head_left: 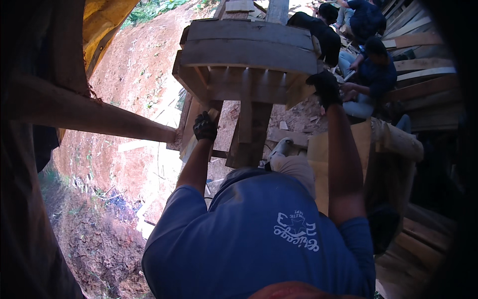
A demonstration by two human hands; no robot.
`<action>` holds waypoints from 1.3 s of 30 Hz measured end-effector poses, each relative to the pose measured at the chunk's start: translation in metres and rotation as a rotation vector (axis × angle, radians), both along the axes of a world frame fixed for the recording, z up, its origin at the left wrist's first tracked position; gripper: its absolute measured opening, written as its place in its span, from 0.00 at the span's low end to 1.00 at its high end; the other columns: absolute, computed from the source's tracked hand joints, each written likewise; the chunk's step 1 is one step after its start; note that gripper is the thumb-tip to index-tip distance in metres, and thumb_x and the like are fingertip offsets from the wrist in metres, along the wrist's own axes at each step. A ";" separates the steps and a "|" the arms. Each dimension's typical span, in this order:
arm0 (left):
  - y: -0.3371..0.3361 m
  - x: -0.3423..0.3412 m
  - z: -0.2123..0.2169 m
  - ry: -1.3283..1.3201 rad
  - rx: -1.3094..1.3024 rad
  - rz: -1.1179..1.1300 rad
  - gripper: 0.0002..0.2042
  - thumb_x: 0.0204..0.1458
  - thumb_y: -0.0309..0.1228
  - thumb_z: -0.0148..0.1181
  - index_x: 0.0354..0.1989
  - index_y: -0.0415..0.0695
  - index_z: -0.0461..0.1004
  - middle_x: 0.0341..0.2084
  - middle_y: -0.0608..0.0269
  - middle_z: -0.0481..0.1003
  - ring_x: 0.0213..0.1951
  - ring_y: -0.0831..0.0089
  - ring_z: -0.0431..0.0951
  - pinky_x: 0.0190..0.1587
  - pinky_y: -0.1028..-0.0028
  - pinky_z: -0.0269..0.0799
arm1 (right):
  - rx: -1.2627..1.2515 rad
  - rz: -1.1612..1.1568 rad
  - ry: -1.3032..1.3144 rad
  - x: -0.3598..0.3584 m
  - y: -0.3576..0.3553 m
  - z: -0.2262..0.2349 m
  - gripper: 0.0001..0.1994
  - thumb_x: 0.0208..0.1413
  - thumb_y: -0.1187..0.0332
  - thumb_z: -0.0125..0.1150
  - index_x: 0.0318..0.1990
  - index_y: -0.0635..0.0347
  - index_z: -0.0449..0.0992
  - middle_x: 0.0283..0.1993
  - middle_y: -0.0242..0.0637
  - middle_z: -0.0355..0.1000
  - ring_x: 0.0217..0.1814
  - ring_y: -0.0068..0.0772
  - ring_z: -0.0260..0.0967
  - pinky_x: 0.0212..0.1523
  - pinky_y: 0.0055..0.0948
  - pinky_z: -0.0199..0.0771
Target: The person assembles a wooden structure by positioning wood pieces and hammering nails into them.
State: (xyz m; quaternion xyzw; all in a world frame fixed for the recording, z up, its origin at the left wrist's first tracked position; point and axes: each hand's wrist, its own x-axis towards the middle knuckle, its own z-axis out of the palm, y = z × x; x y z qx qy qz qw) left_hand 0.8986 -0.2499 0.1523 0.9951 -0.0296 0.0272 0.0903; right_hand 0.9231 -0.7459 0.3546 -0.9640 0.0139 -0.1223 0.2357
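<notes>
In front of me stands a box-like frame of wooden boards [249, 45], with broad planks across its top and a slat [245, 107] hanging down its middle. My left hand [204, 126], in a dark glove, is closed around a small pale piece of wood [213, 114] at the frame's lower left. My right hand [326, 88], also in a dark glove, has its fingers bent over the right edge of the frame, beside a pale side board [298, 91]. Shadow hides part of these fingers.
A thick wooden beam [114, 117] juts in from the left, above a slope of reddish soil [129, 79]. Several people sit at the upper right, one with a dark shirt [378, 74] close to my right hand. Stacked planks [423, 94] lie behind them. A yellow sheet [102, 25] hangs at the upper left.
</notes>
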 end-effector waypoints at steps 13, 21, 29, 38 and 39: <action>-0.158 -0.012 0.047 0.347 -0.175 -0.142 0.56 0.52 0.60 0.70 0.83 0.49 0.43 0.60 0.40 0.70 0.58 0.41 0.78 0.57 0.45 0.76 | 0.176 -0.144 0.164 0.004 0.005 0.009 0.06 0.50 0.65 0.70 0.34 0.52 0.88 0.39 0.40 0.83 0.41 0.38 0.83 0.39 0.37 0.84; -0.154 -0.008 0.027 0.409 -0.155 -0.180 0.57 0.50 0.59 0.70 0.84 0.56 0.41 0.62 0.38 0.68 0.58 0.41 0.78 0.55 0.45 0.77 | 0.061 -0.066 0.125 0.001 0.009 0.014 0.06 0.50 0.65 0.68 0.30 0.41 0.90 0.36 0.38 0.84 0.43 0.45 0.82 0.49 0.43 0.82; -0.150 -0.001 0.028 0.433 -0.123 -0.236 0.58 0.52 0.63 0.68 0.84 0.52 0.40 0.61 0.37 0.70 0.58 0.40 0.79 0.56 0.43 0.77 | -0.148 0.070 -0.040 -0.009 0.011 0.024 0.06 0.49 0.64 0.67 0.28 0.44 0.90 0.34 0.37 0.84 0.42 0.45 0.82 0.48 0.43 0.81; -0.140 0.006 0.025 0.456 -0.116 -0.248 0.58 0.51 0.67 0.67 0.84 0.54 0.41 0.62 0.36 0.69 0.60 0.41 0.78 0.57 0.43 0.76 | -0.144 0.082 -0.039 -0.003 0.008 0.017 0.05 0.49 0.64 0.68 0.29 0.46 0.90 0.36 0.42 0.84 0.43 0.47 0.82 0.49 0.44 0.81; -0.140 0.008 0.029 0.501 -0.141 -0.247 0.57 0.53 0.66 0.66 0.84 0.53 0.41 0.62 0.35 0.70 0.60 0.40 0.77 0.58 0.44 0.75 | -0.104 0.062 -0.034 -0.004 0.009 0.016 0.05 0.49 0.64 0.68 0.29 0.46 0.90 0.36 0.42 0.83 0.43 0.47 0.82 0.49 0.44 0.81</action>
